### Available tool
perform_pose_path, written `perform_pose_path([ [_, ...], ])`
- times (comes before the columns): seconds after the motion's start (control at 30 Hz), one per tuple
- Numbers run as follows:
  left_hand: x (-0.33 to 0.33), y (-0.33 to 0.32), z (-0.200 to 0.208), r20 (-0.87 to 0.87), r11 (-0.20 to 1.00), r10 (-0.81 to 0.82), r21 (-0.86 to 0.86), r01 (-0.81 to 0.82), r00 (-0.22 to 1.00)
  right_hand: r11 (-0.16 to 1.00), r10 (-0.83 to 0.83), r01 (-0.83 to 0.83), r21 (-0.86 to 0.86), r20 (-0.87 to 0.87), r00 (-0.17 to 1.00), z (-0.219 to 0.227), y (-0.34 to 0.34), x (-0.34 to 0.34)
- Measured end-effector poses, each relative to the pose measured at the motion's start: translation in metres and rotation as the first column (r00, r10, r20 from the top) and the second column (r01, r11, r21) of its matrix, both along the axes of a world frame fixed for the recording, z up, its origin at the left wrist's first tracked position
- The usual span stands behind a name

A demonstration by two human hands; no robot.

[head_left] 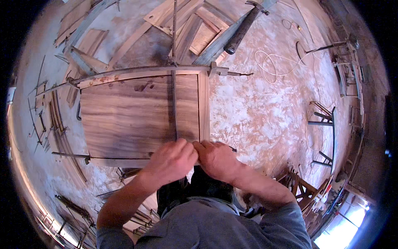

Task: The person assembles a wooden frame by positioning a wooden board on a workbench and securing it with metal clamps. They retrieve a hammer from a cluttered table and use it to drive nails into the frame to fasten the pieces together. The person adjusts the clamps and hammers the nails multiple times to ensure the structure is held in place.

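Observation:
A wooden panel (128,116) in a paler wooden frame (204,108) lies in front of me. A bar clamp (124,75) runs along its far edge, its jaw (213,69) at the far right corner. A second metal bar (174,99) crosses the panel from far to near, and a third clamp bar (68,155) sticks out at the near left. My left hand (174,161) is closed over the near edge, where the crossing bar ends. Close beside it, my right hand (217,161) is closed at the near right corner. Whatever the fingers hold is hidden.
Beyond the panel, a hammer (242,33) lies on stacked boards (190,33). A white cord (271,66) loops on the stained floor (257,108). Metal stands (331,124) are at the right, loose clamps (41,120) at the left, and wooden pieces (300,184) at the near right.

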State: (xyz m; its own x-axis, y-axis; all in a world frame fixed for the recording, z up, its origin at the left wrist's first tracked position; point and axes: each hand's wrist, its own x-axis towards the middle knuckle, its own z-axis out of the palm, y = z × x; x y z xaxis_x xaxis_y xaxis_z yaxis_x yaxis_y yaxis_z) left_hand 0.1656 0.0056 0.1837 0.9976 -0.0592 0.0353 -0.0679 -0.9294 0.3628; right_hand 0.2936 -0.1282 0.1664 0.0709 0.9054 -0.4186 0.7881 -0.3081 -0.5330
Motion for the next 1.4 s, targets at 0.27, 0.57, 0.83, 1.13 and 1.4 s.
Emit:
perform_pose_path([
  [0.27,0.061,0.026,-0.028,0.088,0.907,0.418,0.025,-0.421,0.904,0.921,-0.388,0.385,-0.066,-0.263,0.883,-0.007,-0.075,0.126],
  [0.57,0.168,0.052,-0.074,0.047,0.868,0.492,0.049,-0.494,0.869,0.846,-0.424,0.406,0.346,-0.027,0.905,-0.008,-0.079,0.242],
  [0.83,0.183,0.051,-0.071,-0.025,0.855,0.519,0.019,-0.518,0.855,0.935,-0.198,0.121,0.332,0.207,0.958,-0.015,-0.059,0.29],
  [1.13,0.191,0.047,-0.087,0.076,0.848,0.519,0.078,-0.524,0.851,0.897,0.138,-0.326,0.297,0.514,0.847,-0.022,-0.014,0.337],
  [1.4,0.197,0.044,-0.098,0.162,0.816,0.559,0.071,-0.574,0.814,0.786,0.226,-0.526,0.325,0.641,0.733,-0.054,0.053,0.354],
])
